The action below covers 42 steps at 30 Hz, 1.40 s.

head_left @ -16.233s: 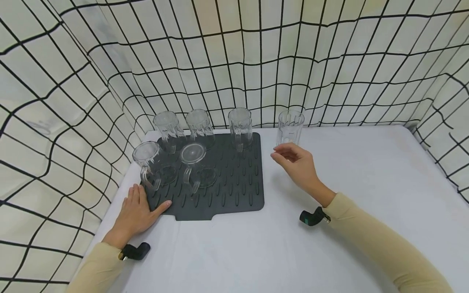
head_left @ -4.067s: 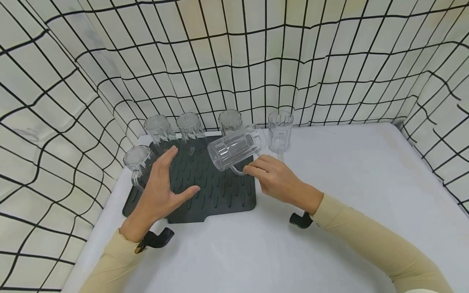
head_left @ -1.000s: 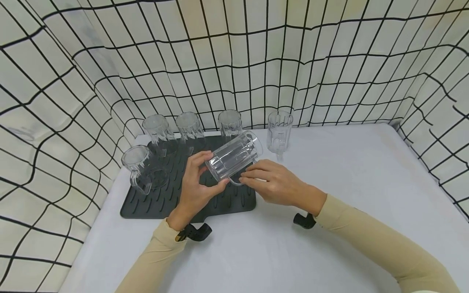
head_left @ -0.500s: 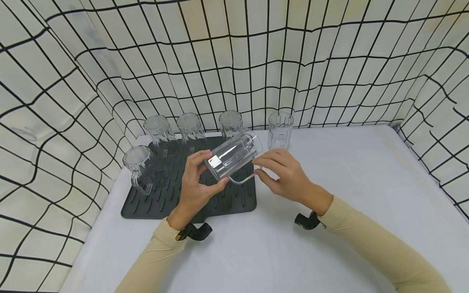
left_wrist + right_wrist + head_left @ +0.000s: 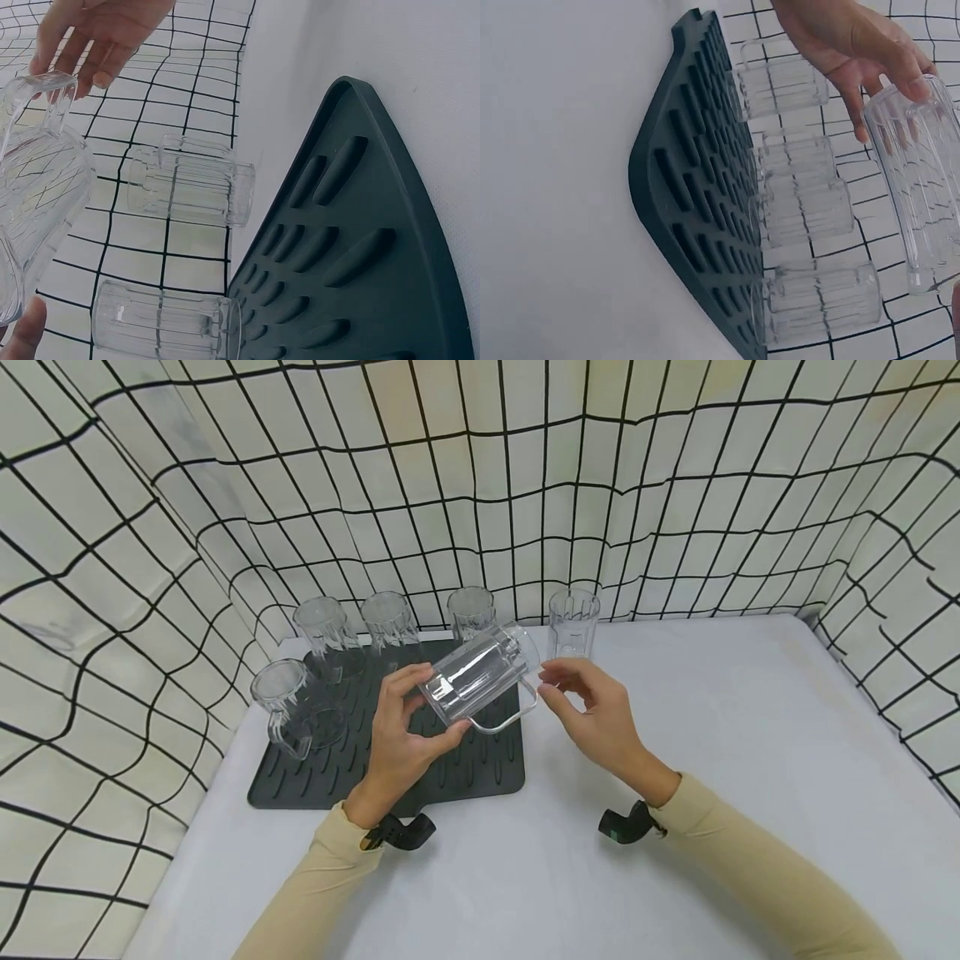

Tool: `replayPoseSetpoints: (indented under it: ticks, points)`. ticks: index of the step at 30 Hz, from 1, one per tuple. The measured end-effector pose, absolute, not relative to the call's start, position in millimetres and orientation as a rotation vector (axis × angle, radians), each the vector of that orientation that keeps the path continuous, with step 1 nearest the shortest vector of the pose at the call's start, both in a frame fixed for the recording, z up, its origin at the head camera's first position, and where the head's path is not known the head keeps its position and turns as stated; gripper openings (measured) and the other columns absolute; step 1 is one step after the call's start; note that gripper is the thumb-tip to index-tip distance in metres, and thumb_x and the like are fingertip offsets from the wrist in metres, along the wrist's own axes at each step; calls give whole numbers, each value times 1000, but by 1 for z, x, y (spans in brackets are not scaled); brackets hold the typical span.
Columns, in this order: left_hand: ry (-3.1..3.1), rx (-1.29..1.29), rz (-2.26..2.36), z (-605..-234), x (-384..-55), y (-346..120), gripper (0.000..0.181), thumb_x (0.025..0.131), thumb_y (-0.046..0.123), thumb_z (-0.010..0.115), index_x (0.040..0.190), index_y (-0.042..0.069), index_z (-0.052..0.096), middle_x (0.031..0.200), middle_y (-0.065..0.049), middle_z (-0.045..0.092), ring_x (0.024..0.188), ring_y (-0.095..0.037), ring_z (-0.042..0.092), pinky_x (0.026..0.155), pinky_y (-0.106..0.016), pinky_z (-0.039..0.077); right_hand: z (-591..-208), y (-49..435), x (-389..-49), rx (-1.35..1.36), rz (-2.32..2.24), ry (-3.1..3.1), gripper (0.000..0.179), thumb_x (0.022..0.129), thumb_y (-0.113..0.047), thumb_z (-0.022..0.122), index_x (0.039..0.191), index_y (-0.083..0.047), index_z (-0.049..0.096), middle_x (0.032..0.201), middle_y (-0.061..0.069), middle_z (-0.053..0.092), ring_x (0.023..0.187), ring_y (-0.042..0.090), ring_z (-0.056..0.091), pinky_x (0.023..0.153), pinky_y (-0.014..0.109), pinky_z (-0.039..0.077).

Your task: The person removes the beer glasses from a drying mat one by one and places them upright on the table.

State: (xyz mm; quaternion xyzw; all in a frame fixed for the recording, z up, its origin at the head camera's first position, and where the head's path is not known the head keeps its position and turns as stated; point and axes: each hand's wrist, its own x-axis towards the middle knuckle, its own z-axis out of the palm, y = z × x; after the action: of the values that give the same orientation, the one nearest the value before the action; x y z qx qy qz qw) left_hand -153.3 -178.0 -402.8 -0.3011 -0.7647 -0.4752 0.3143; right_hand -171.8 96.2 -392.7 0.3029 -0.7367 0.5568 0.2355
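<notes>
A clear glass mug (image 5: 480, 672) is held tilted above the dark grey drying mat (image 5: 457, 772), its handle toward the person. My left hand (image 5: 401, 727) grips its lower-left end between thumb and fingers. My right hand (image 5: 592, 710) is beside the mug's other end and handle, fingers loosely bent; the left wrist view has this hand (image 5: 105, 37) close to the handle, and contact is hard to tell. More glass mugs stand on the mat: one at the left (image 5: 288, 702) and three along the back, including a mug (image 5: 471, 610) partly hidden by the held one.
Another glass mug (image 5: 573, 622) stands on the white table right of the mat, partly behind my right hand. A black grid net (image 5: 540, 518) over pale cloth encloses the back and sides. White tabletop (image 5: 742, 718) extends to the right.
Earlier the right hand held the mug by its handle; the left hand then came from the mat's left and took the mug's end. The right hand has let go of the handle and moved right.
</notes>
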Motion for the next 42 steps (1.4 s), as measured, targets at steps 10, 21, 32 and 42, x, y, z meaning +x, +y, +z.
replayPoseSetpoints:
  ticks: [10,21,32,42]
  points:
    - [-1996,-793,-1281,-403,-154,-176,74,77,2,85,136,-14,44,139,-37,42,134,-5,49,106,-15,53,-402,90,-168,516,2001,-2121,24,104,-8,61,125,1,64,103,11,70,85,10,69,83,18,61]
    - [-2009,-794,-1305,-404,-156,-174,75,80,7,88,137,-12,44,140,-36,42,136,-4,48,105,-14,53,-411,76,-165,394,2625,-1995,35,110,-15,45,121,15,59,99,-6,72,92,9,71,86,21,60]
    - [-2039,-792,-1288,-404,-157,-172,80,74,-6,89,139,-10,43,141,-36,42,137,-3,46,106,-14,52,-411,72,-162,406,2987,-1748,40,114,-29,33,108,-13,69,101,-3,73,95,13,69,85,25,57]
    - [-2055,-785,-1304,-409,-159,-170,83,69,-13,87,140,-8,45,142,-34,43,134,-9,50,105,-14,52,-407,70,-160,335,3154,-1560,41,114,-33,30,106,-15,66,103,-2,70,103,12,66,95,24,55]
